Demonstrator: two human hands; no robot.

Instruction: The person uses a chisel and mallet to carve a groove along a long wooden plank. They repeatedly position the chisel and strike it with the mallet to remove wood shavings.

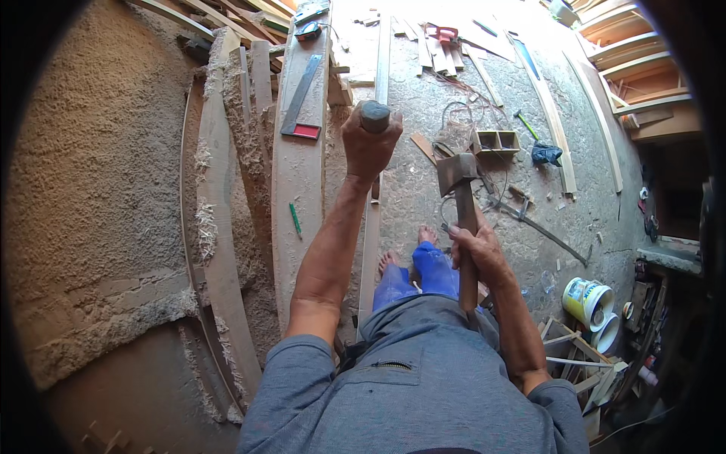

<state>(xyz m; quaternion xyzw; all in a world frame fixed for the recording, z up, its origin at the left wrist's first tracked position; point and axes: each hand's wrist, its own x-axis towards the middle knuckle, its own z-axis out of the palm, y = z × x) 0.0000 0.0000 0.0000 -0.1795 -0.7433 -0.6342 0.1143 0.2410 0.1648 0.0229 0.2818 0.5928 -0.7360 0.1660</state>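
Metal-headed, the hammer [466, 210] right of centre is wrapped in our right hand [485, 256] midshaft, likely for control, while our left hand [367, 151], upper centre, clasps a tool [375, 113] butt-up, presumably leaving its end exposed.

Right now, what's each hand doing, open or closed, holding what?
Left hand: closed, holding a round-topped tool handle.
Right hand: closed, holding a hammer.

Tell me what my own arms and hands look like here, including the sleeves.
Your left hand and right hand are bare, with no gloves. Both forearms are uncovered, with no watch or bracelet visible. The short grey-blue cloth left sleeve and matching right sleeve look plain, without visible markings.
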